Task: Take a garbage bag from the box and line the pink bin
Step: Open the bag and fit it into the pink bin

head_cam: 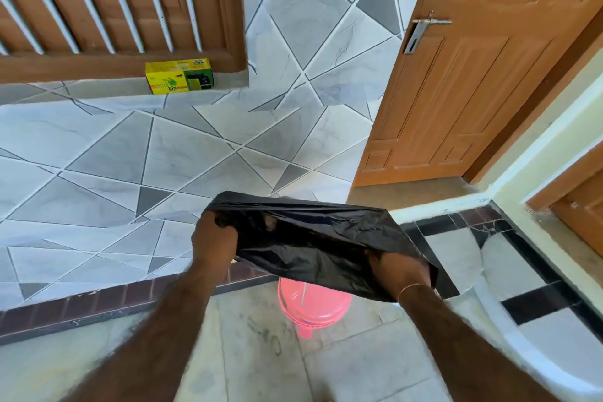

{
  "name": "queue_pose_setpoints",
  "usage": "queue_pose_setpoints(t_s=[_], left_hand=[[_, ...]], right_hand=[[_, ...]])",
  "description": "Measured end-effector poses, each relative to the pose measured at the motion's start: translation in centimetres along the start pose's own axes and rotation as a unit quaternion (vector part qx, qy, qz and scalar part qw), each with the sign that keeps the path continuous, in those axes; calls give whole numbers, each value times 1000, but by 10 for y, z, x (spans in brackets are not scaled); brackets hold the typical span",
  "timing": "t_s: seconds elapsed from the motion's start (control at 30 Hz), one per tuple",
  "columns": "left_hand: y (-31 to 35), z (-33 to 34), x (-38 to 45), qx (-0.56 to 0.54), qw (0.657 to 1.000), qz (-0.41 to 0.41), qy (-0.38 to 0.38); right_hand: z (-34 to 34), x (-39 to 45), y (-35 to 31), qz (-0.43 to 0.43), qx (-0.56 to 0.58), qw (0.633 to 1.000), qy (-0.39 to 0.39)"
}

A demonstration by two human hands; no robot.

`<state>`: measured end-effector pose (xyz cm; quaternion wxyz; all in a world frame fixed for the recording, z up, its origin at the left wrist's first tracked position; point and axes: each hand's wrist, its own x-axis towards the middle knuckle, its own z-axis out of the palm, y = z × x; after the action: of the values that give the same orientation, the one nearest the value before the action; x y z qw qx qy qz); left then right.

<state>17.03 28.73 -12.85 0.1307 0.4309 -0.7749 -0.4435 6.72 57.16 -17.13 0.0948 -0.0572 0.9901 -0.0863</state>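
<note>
A black garbage bag (313, 238) is stretched between both hands in the middle of the head view. My left hand (213, 243) grips its left edge, fingers curled into the plastic. My right hand (399, 269) holds the right edge, partly tucked inside the bag. The pink bin (310, 307) stands on the floor directly below the bag, which hides most of its top. The yellow and green bag box (179, 76) sits on a ledge below the wooden window, far from both hands.
A grey tiled wall (163, 157) rises behind the bin. A wooden door (473, 75) stands ajar at the right, with a raised step (456, 202) and black-and-white floor tiles (522, 287) beside it. A dark brick skirting (98, 307) runs along the wall's foot.
</note>
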Motion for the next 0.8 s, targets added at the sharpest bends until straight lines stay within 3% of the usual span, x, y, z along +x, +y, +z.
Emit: queue_pose_setpoints(t_s=[0.1,0.17,0.2,0.27,0.33,0.37,0.4,0.5,0.53,0.57,0.67,0.8], left_hand=[[-3,-4,12,-31,999,19,-14],[-7,-11,17,84,988,122,-46],[-9,-15,16,169,968,175,-68],[-12,-22,15,296,922,228,-105],[-16,-26,12,313,912,232,-130],[-20,-25,13,300,914,233,-143],[-21,-24,11,296,913,236,-150],[-25,-17,21,256,924,227,-170],[-32,-12,34,245,926,224,-182],[-37,-7,46,234,926,228,-190],[-15,-8,49,196,928,250,-198],[8,-6,47,185,941,222,-177]], right_hand=[[-6,5,-10,-23,29,999,0],[-19,8,-12,21,186,982,-37],[-27,10,-10,70,338,935,-78],[-36,11,-2,157,583,780,-162],[-35,15,8,198,662,704,-165],[-32,17,12,212,659,706,-151],[-28,19,13,213,627,737,-135],[-13,26,14,138,334,929,-82],[-9,28,15,96,211,972,-43],[-10,30,15,70,126,990,9],[-20,35,15,65,56,987,134],[-20,57,19,-20,-1,984,177]])
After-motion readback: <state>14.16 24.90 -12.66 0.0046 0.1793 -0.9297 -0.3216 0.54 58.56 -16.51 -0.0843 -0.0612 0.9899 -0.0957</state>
